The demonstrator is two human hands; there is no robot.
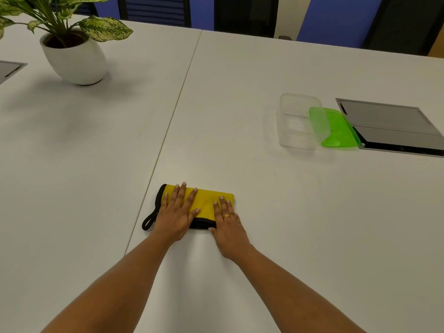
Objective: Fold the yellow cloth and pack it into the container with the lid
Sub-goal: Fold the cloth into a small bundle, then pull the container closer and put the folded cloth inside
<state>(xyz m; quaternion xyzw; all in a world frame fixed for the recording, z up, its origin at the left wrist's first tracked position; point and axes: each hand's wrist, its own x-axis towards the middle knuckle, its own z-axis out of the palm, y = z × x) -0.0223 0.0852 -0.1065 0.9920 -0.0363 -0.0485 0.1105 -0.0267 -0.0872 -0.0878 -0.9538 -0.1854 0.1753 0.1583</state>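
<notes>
Closest to the camera, two bare forearms reach forward over a white table [276, 236]. Both hands lie flat with straight fingers, pressing down on the yellow cloth [206, 200]. The left hand [176, 212] covers the cloth's left half with its fingers spread. The right hand [228, 227], wearing a gold ring [226, 215], rests on the near right corner with its heel on the tabletop. The cloth is folded into a small rectangle with black edging, and a black loop [149, 221] sticks out at its near left corner. It lies just right of a seam [168, 131] that runs away across the table.

Well beyond the cloth to the right stands the clear container [296, 122], open on top. Its translucent green lid [336, 128] leans tilted against the container's right side, its lower edge at a grey hatch panel [389, 126] set into the tabletop. Far left, a leafy plant in a white pot [74, 58] stands beside the corner of another grey panel [9, 68]. Dark chairs [245, 13] line the far edge.
</notes>
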